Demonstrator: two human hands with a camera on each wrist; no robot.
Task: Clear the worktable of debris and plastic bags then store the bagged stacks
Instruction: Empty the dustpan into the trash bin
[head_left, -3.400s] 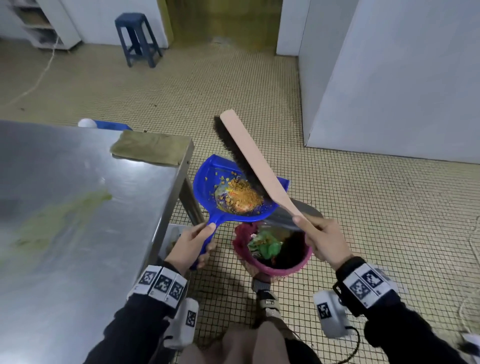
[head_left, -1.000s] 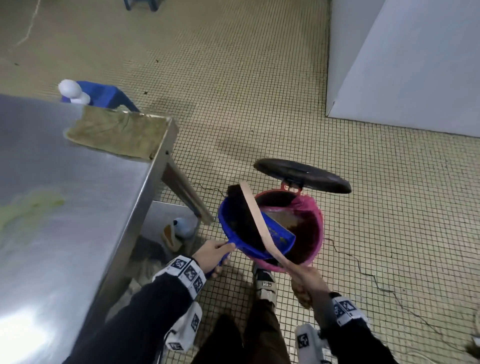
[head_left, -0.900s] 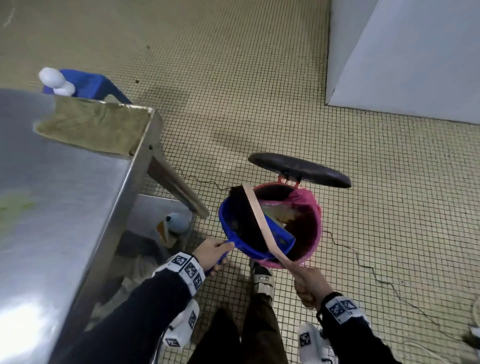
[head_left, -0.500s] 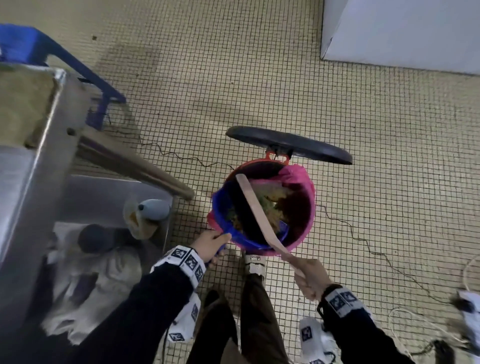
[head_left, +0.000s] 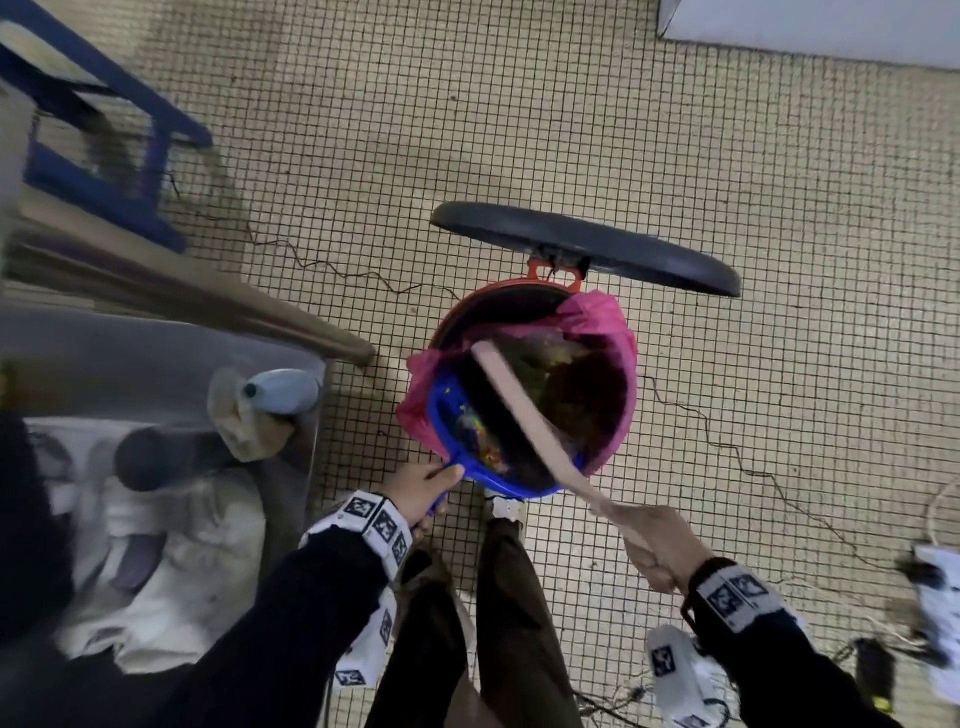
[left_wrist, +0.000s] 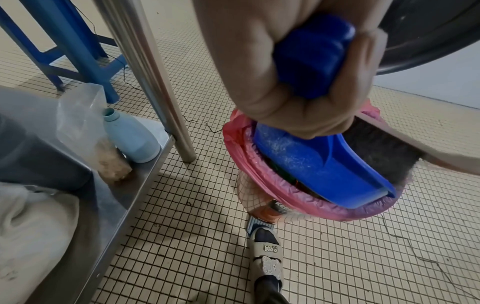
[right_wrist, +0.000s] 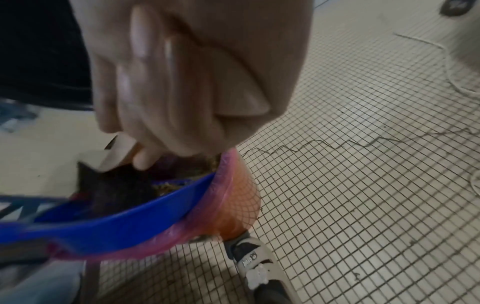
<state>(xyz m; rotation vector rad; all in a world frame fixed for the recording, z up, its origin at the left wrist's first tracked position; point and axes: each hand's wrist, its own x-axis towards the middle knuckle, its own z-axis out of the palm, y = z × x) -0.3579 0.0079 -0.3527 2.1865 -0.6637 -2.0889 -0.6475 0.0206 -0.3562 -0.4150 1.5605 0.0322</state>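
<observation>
My left hand (head_left: 420, 488) grips the handle of a blue dustpan (head_left: 457, 447), which is tipped into the mouth of a bin (head_left: 618, 332) lined with a pink bag. In the left wrist view the fingers (left_wrist: 259, 88) are wrapped round the blue handle (left_wrist: 311, 55) above the dustpan (left_wrist: 311, 164). My right hand (head_left: 657, 545) holds the pale wooden handle of a brush (head_left: 524, 415), whose dark bristles lie inside the pan. Orange and green crumbs cling to the pan's floor. The bin's black lid (head_left: 582, 247) stands up behind it.
The steel table's leg (left_wrist: 155, 82) and lower shelf (left_wrist: 122, 197) are just left of the bin, holding a pale blue bottle (left_wrist: 130, 137), a clear bag and white cloths. A blue stool (head_left: 104, 171) stands beyond. My foot (left_wrist: 267, 253) is at the bin's base. Cables lie at right.
The dustpan has gone from level above the bin to tipped deep into it, and the crumbs have slid off. The brush has followed it down. The view has dropped below the tabletop.
</observation>
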